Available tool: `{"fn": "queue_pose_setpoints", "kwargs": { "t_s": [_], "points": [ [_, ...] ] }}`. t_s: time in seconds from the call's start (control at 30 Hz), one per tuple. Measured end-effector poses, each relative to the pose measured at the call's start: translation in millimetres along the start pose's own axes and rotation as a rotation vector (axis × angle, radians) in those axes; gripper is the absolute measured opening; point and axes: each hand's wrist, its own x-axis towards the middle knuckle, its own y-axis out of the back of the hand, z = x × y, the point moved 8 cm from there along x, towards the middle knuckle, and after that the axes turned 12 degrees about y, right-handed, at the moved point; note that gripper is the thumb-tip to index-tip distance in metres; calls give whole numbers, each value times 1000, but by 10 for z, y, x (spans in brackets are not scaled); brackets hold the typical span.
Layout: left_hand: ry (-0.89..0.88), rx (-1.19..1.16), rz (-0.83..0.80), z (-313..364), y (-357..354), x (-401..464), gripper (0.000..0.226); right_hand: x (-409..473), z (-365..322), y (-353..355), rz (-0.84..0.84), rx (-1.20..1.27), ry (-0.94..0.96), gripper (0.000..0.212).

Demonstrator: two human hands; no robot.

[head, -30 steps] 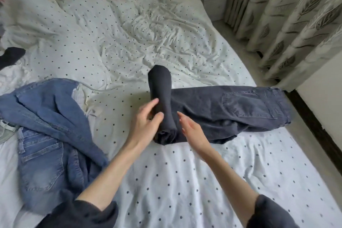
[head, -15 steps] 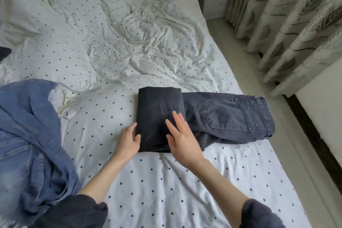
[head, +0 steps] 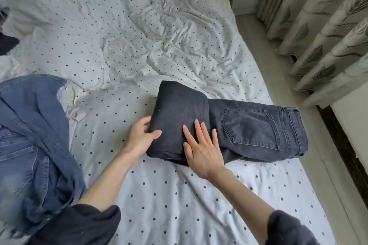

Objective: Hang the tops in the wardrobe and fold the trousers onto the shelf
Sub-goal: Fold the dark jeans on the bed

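Bed [head: 159, 195], covered by a white sheet with dark dots, creased toward its far end; curtains [head: 318, 26] hang beyond its right edge. Blue jeans [head: 29, 145], heaped at the left edge. Black jeans [head: 249, 129], lying crosswise near the right edge, waistband toward that edge and back pocket up; the legs are folded over into a thick pad [head: 179, 109] at the garment's left end. Right hand [head: 203, 149], flat with fingers straight and spread, pressing on the pad's near right part, grasping nothing. Left hand [head: 139, 137], at the pad's left edge, thumb on top and fingers curled against the fold, gripping it.
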Motion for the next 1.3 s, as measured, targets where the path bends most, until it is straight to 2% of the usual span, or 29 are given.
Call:
{"fn": "queue_pose_setpoints", "kwargs": {
  "t_s": [0.13,0.27,0.37,0.43,0.53,0.6,0.67,0.7,0.77,0.83,0.87,0.9,0.93,1.0,1.07,1.1,1.13,1.2,1.23,1.3],
  "points": [
    [-124,39,14,374,230,-216,43,139,-293,212,84,76,46,54],
    [-228,141,139,822,662,-395,46,385,-703,335,152,277,145,53],
    [-294,421,364,1055,918,-536,44,593,-989,302,96,425,244,53],
    [-309,582,443,1057,853,-609,43,615,-985,236,55,349,292,53],
    [-290,700,362,836,438,-569,48,446,-606,117,5,139,278,53],
    [-323,719,298,710,92,-530,51,240,-238,120,13,85,242,49],
    [-425,664,208,692,-231,-553,52,17,94,309,182,197,162,43],
    [-473,635,131,688,-398,-573,52,-95,270,445,301,316,65,41],
    [-495,636,-102,575,-792,-597,49,-302,614,647,486,546,-158,38],
    [-454,677,-369,361,-1139,-616,44,-375,743,769,571,644,-244,38],
    [-437,657,-441,292,-1232,-621,41,-369,735,821,577,634,-226,38],
    [-434,581,-436,294,-1234,-602,37,-336,678,863,567,597,-182,38],
    [-433,462,-353,342,-1139,-551,35,-293,587,883,546,541,-120,38],
    [-378,231,-62,396,-763,-370,36,-186,406,797,440,392,-1,41],
    [-247,163,151,300,-412,-153,32,-108,321,605,312,258,54,45],
    [-138,190,173,196,-317,-29,32,-95,345,513,269,231,47,47],
    [-7,225,129,62,-295,90,36,-94,397,436,233,220,28,47],
    [212,205,-62,-191,-401,218,43,-127,480,311,165,181,11,49],
    [274,164,-138,-267,-477,244,42,-144,496,259,143,144,17,50],
    [315,96,-180,-293,-552,260,37,-163,501,190,115,90,26,50]
  ]
}}
